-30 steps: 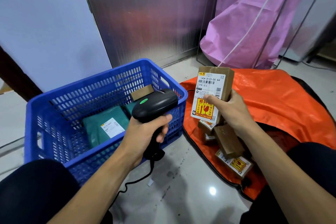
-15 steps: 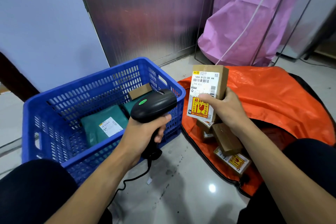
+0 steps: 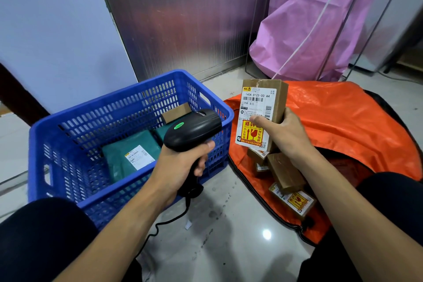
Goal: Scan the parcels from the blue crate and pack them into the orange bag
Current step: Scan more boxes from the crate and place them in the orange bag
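Observation:
My right hand (image 3: pixel 283 133) grips a brown cardboard parcel (image 3: pixel 263 98) upright, its white label with barcode and yellow fragile sticker facing me, above the orange bag's (image 3: pixel 343 126) opening. My left hand (image 3: pixel 180 167) grips the handle of a black barcode scanner (image 3: pixel 194 128), its head pointing right toward the parcel, a short gap between them. The blue crate (image 3: pixel 68 144) on the left holds a green mailer (image 3: pixel 128 155) with a white label, another green mailer partly hidden by the scanner, and a small brown box (image 3: pixel 176 112). Several brown boxes (image 3: pixel 286 174) lie in the bag.
The scanner's black cable (image 3: pixel 169 220) trails over the glossy tiled floor (image 3: pixel 217 247) between my knees. A pink bag (image 3: pixel 320 30) on a metal frame stands behind the orange bag. A corrugated metal panel (image 3: pixel 183 18) and a pale wall rise behind the crate.
The parcel and my right hand have dropped slightly and shifted a little left in the view. The scanner stays aimed at the label.

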Available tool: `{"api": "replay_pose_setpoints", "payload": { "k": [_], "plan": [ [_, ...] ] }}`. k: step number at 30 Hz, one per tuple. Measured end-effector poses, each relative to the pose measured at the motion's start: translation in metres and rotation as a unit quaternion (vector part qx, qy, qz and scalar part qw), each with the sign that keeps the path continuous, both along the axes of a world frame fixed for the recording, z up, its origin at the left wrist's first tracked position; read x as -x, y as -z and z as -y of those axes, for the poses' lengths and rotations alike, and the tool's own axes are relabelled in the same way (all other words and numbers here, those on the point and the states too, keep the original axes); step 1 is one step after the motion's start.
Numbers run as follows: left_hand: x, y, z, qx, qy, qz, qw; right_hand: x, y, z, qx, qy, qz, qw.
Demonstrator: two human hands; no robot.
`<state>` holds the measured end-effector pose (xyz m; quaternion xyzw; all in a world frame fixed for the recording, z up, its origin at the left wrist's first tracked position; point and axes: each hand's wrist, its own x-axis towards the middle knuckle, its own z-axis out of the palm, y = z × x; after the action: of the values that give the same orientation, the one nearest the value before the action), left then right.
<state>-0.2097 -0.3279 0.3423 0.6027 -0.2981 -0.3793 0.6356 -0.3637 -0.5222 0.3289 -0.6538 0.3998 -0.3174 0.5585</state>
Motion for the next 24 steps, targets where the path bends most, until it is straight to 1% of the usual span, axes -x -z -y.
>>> {"api": "replay_pose_setpoints", "payload": {
  "k": [5, 10, 13, 17, 21, 24],
  "plan": [
    [-0.001, 0.000, -0.001, -0.006, -0.005, 0.004, 1.000, 0.006, 0.006, 0.002, -0.002, 0.002, -0.008, 1.000],
    [0.000, -0.002, 0.004, 0.006, -0.061, 0.006, 0.998, 0.020, 0.012, 0.008, -0.056, 0.025, -0.015, 0.998],
    [-0.003, -0.001, 0.009, -0.010, -0.071, -0.027, 0.997, 0.030, 0.018, 0.010, -0.082, 0.042, -0.017, 0.996],
    [0.002, 0.001, 0.019, -0.035, -0.043, -0.065, 0.996, 0.046, 0.025, 0.006, -0.123, 0.032, -0.022, 0.992],
    [0.006, 0.004, 0.032, -0.037, -0.028, -0.072, 0.996, 0.064, 0.025, 0.011, -0.139, 0.023, -0.050, 0.989],
    [0.009, 0.008, 0.047, -0.039, -0.037, -0.081, 0.995, 0.082, 0.024, 0.016, -0.183, -0.026, -0.116, 0.976]
  ]
}}
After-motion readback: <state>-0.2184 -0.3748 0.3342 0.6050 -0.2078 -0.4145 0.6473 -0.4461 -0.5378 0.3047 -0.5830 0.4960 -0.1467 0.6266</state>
